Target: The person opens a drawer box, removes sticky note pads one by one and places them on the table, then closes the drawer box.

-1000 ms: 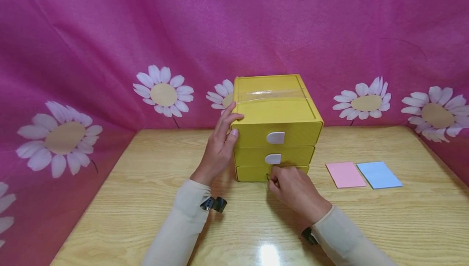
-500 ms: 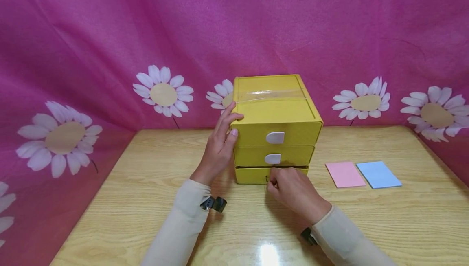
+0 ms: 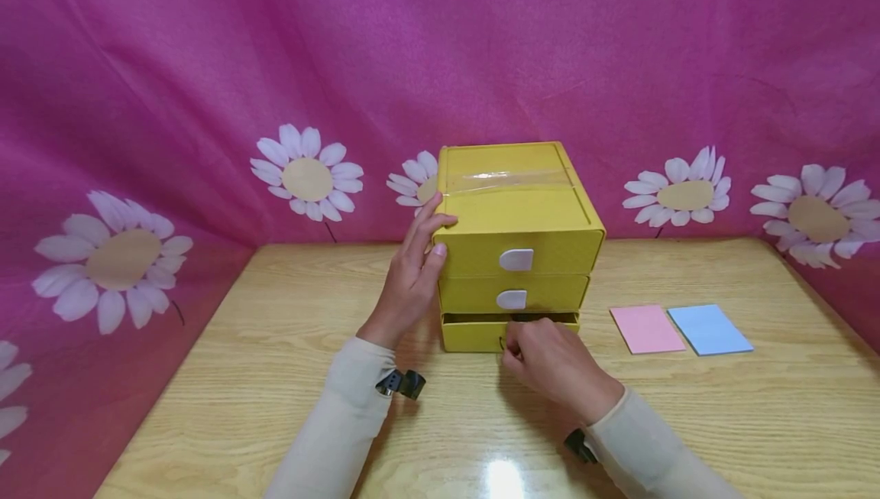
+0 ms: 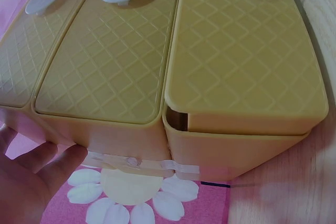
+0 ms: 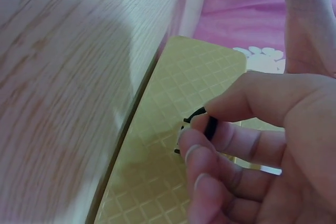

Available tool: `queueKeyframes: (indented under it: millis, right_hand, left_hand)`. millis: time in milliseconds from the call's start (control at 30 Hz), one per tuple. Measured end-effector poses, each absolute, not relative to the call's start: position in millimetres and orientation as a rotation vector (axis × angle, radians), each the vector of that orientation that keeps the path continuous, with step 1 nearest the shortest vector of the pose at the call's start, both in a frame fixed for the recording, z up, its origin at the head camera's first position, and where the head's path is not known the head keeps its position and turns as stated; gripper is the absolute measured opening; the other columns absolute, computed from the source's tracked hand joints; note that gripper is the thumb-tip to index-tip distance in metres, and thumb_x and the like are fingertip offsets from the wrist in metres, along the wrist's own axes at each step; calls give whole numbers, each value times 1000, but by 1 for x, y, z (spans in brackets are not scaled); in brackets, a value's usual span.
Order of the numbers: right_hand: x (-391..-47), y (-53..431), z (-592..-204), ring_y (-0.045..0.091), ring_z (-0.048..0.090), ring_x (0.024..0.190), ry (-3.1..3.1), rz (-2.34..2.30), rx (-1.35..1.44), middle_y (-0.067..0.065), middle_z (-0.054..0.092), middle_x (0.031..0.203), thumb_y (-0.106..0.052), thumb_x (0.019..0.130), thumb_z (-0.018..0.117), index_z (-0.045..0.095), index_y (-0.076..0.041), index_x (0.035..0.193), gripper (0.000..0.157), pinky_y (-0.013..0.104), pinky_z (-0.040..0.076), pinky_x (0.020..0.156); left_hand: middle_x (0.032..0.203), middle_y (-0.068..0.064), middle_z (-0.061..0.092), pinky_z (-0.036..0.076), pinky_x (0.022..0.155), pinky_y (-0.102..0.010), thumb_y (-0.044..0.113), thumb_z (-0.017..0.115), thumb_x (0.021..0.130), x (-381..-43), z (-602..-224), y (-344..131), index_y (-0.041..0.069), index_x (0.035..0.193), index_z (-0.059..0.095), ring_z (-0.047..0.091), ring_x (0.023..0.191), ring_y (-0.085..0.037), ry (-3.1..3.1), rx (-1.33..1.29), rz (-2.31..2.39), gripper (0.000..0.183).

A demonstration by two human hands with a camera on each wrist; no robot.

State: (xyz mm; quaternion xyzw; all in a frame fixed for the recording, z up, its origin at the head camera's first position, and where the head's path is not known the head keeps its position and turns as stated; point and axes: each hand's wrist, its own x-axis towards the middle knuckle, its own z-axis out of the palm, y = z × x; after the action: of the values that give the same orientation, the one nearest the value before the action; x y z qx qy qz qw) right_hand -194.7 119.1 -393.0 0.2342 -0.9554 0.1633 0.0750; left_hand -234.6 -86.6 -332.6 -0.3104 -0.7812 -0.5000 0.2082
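Observation:
A yellow three-drawer box (image 3: 516, 212) stands on the wooden table, its upper two drawers closed and fitted with white tabs. The bottom drawer (image 3: 470, 336) is pulled partly out, with a dark gap above its front. My right hand (image 3: 557, 358) pinches the black loop pull (image 5: 211, 127) on that drawer between thumb and fingers. My left hand (image 3: 406, 277) rests on the box's upper left corner, thumb at the front edge and fingers along the side and top. In the left wrist view its fingertips (image 4: 71, 158) touch the side wall. The drawer's inside is mostly hidden.
Right of the box lie a pink sticky-note pad (image 3: 648, 329) and a blue sticky-note pad (image 3: 711, 329) side by side. Clear tape (image 3: 509, 179) crosses the box's top. A magenta cloth with daisies (image 3: 550, 48) hangs behind the table.
The bottom drawer has slid out toward me, drawn by the right hand, and the gap above its front has widened. The left hand has stayed on the box's corner.

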Motion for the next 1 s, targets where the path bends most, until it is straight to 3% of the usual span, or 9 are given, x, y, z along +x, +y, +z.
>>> queueKeyframes:
  millis: [600, 1000]
  right_hand:
    - [-189, 118, -395, 9, 36, 50, -2861, 444, 739, -9, 35, 52, -11, 77, 64, 44, -20, 59, 29, 25, 26, 44]
    - [-180, 119, -400, 7, 36, 49, -2789, 441, 789, -10, 36, 52, -10, 76, 65, 45, -21, 60, 28, 24, 29, 44]
  left_hand:
    - [156, -14, 25, 38, 105, -50, 3, 38, 97, -236, -334, -86, 4, 131, 45, 26, 143, -24, -2168, -867, -1398, 34]
    - [158, 8, 21, 39, 105, -45, 16, 37, 100, -261, -360, -91, 20, 136, 44, 22, 143, -12, -2137, -878, -1344, 37]
